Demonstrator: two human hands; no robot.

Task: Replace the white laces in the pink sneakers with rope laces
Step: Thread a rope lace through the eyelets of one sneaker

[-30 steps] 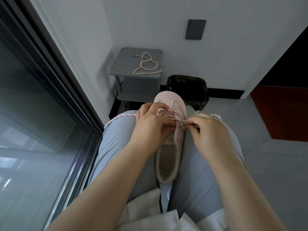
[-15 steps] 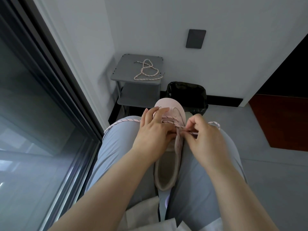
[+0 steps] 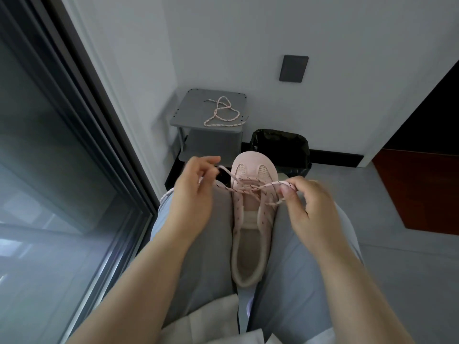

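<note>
Pink sneaker (image 3: pixel 250 234): your left hand (image 3: pixel 191 192) and right hand (image 3: pixel 308 202), lately bunched over it, now flank it, fingers (image 3: pixel 288 191) pinching rope lace (image 3: pixel 250 187) ends; crossing likely cinched, eyelets remaining.

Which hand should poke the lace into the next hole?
Probably the right. The right hand pinches the rope lace close beside the empty eyelets of the pink sneaker; the left hand holds its end farther off.
</note>
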